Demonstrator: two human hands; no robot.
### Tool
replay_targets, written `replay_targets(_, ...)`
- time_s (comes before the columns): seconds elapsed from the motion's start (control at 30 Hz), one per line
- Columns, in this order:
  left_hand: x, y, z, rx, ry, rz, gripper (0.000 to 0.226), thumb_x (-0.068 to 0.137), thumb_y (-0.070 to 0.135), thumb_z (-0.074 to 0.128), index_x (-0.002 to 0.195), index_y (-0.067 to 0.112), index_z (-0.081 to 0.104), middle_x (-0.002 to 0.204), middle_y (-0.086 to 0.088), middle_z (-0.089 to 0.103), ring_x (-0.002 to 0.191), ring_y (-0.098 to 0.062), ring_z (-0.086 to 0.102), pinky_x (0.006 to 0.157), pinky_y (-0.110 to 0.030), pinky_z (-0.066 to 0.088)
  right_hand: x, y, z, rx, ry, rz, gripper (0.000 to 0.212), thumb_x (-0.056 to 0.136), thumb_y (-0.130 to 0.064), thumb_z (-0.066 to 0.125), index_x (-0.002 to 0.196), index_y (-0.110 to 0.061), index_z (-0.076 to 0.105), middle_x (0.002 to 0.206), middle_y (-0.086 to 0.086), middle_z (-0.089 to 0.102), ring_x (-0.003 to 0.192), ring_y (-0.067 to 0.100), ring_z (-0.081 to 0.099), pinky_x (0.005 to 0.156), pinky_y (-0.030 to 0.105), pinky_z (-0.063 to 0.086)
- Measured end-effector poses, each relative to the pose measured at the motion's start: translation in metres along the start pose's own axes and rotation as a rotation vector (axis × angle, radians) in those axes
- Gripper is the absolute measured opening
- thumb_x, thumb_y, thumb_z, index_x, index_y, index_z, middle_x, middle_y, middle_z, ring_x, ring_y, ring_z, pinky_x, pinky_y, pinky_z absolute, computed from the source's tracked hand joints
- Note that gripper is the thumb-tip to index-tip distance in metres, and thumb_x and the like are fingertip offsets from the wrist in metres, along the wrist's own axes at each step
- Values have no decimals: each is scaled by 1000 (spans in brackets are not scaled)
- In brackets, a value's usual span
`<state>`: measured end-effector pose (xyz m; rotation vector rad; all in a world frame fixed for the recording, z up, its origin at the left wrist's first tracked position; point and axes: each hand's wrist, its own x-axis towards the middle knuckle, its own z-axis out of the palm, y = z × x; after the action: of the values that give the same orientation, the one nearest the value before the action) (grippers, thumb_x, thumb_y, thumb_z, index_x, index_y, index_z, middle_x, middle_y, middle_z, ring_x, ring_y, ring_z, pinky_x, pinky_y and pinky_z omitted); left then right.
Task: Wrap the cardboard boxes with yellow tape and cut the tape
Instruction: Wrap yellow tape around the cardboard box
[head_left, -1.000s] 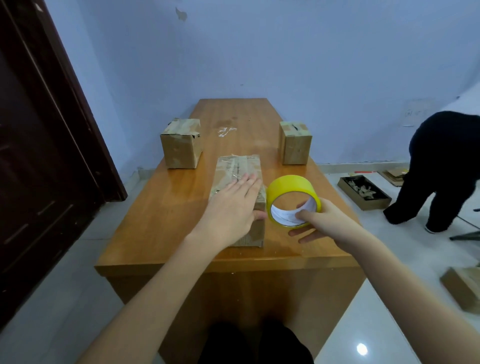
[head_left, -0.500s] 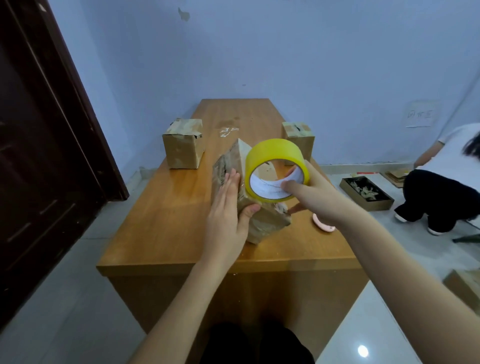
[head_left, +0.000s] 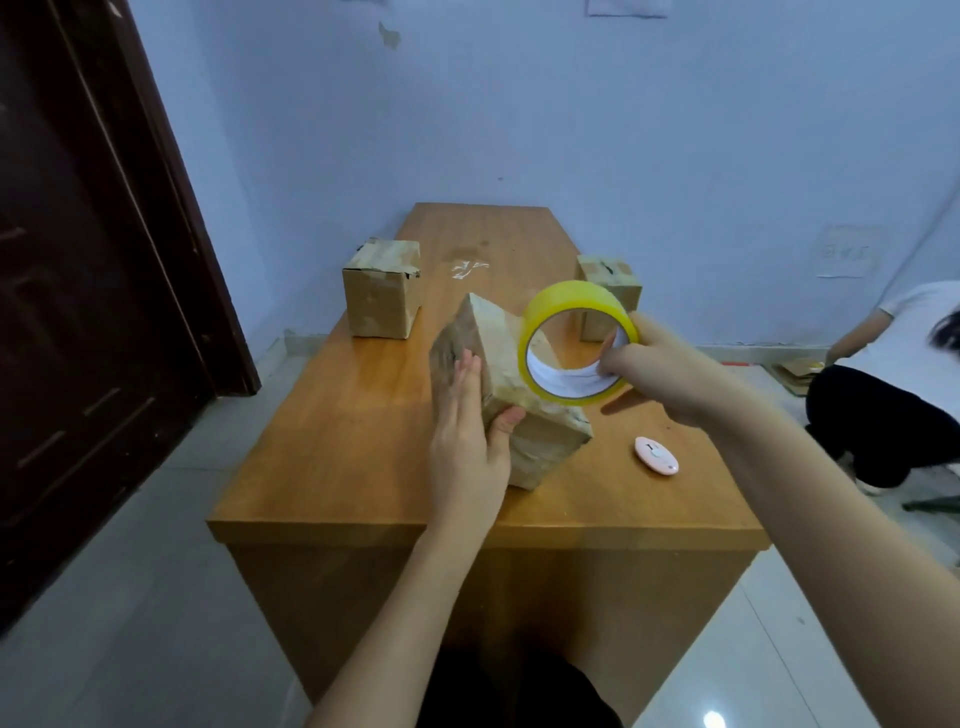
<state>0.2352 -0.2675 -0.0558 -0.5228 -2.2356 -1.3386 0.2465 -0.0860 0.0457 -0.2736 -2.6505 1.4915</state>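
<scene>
Fingers (head_left: 464, 384) of the left hand (head_left: 470, 441) lie straight and flat against the left face of the long cardboard box (head_left: 511, 395), thumb hooked round its near edge, so the hand grips the box between palm and thumb. Box: worn brown cardboard, creased, rectangular. It stands tipped on the wooden table (head_left: 322, 467), near end low on the top, far end raised to a peak; long axis runs from near-right up to far-left.

Right hand (head_left: 670, 374) holds the yellow tape roll (head_left: 576, 343): fingers curl through the white-lined core, thumb on the outer yellow band. Roll is a glossy ring, held on edge, its open face turned toward the camera, its left rim against the box's upper right face. Whether any tape is stuck down, cannot tell.

Just right of the box's near end, a small pink oval object (head_left: 656, 455) lies flat on the table, apart from both hands.

Farther back: a squat cardboard box (head_left: 382, 288) at the table's left edge, tape scraps on top; another small box (head_left: 610, 280) at the right edge, partly behind the roll.

Table: smooth varnished orange-brown wood, long and narrow. Beyond, a pale blue wall (head_left: 571, 104); a dark door (head_left: 93, 260) at left; a crouching person (head_left: 893, 384) at far right.
</scene>
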Motion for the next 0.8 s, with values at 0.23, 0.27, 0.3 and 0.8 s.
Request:
replay_targets(0.23, 6, -26, -14, -134, -68, -158, 72, 86, 50, 41, 149, 22, 21, 153, 2, 30, 138, -15, 32, 105, -18, 28, -5, 19, 13, -7, 67, -35, 22, 92, -6, 48, 112, 1, 45, 101, 21, 54, 91, 32, 56, 56, 30, 52)
replay_targets(0.27, 6, -28, -16, -137, -79, -166, 72, 86, 50, 43, 150, 23, 21, 152, 4, 31, 137, -12, 32, 102, -15, 27, -5, 16, 15, 6, 78, -45, 20, 92, -8, 51, 110, -1, 45, 106, 22, 56, 96, 34, 58, 60, 35, 54)
replay_targets(0.3, 6, -31, -18, -142, -90, -170, 72, 86, 51, 44, 149, 25, 21, 150, 7, 33, 136, -11, 33, 101, -16, 28, -6, 14, 17, 15, 84, -55, 19, 92, -10, 53, 109, -3, 46, 108, 19, 57, 99, 33, 59, 66, 39, 56)
replay_targets(0.8, 1, -41, -47, 540, -56, 434, 45, 83, 0, 67, 127, 6, 60, 129, -6, 60, 122, -18, 55, 107, -36, 31, -5, -3, 30, -93, -7, -93, 14, 93, -3, 43, 107, 0, 44, 98, 11, 45, 80, 22, 53, 50, 29, 56)
